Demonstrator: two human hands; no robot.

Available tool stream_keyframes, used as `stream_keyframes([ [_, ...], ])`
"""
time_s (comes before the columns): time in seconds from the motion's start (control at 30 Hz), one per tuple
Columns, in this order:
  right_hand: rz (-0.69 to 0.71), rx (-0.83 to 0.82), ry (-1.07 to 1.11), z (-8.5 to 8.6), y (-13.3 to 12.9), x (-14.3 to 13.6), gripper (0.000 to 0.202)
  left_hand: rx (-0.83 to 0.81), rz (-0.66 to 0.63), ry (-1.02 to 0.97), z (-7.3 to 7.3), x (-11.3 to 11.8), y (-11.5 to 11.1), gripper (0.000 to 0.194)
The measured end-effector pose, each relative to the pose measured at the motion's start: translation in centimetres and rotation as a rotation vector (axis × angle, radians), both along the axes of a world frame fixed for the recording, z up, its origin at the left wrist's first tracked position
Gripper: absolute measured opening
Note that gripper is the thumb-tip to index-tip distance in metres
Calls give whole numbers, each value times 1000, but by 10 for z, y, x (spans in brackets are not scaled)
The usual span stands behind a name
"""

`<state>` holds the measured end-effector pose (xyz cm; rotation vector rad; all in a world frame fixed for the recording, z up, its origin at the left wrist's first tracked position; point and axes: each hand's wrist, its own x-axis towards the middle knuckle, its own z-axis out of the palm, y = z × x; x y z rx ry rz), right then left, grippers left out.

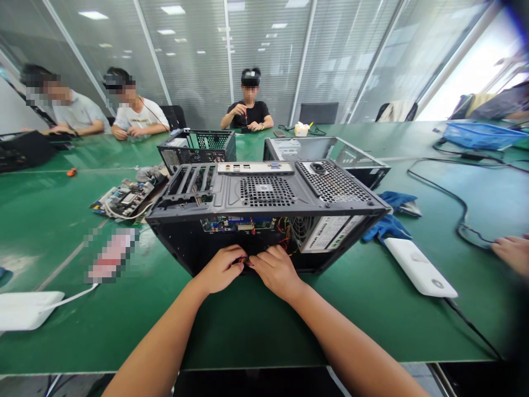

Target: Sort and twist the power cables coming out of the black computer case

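A black computer case (264, 207) stands on the green table (248, 325), its open side facing me and its perforated rear panel on top. Inside at the right is a power supply (330, 234) with thin coloured wires (284, 229) beside it; a circuit board (239, 223) shows further in. My left hand (223, 268) and my right hand (276, 270) meet at the open side's lower edge. Both pinch small dark and red wires (244, 259) between their fingertips. The ends of these wires are hidden by my fingers.
Two more cases (198, 144) (330, 149) stand behind. Loose circuit boards (126, 197) lie left, blue gloves (390, 220) and a white power bank (419, 267) right. Another white device (31, 310) is at the left edge. Several people sit around; a person's hand (512, 253) is at far right.
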<state>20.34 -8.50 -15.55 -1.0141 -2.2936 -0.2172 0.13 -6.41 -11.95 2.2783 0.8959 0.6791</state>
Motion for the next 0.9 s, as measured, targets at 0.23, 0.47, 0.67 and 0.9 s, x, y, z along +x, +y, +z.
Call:
stream_keyframes([
  [0.23, 18, -3, -37, 0, 2, 0, 25, 78, 16, 63, -2, 0, -1, 13],
  [0.47, 36, -62, -74, 1, 3, 1, 27, 160, 43, 146, -3, 1, -3, 14],
  [0.67, 23, -126, -80, 4, 1, 1, 31, 235, 49, 233, -3, 0, -4, 7],
  [0.9, 24, -98, -116, 3, 4, -2, 30, 215, 49, 279, -4, -2, -2, 11],
])
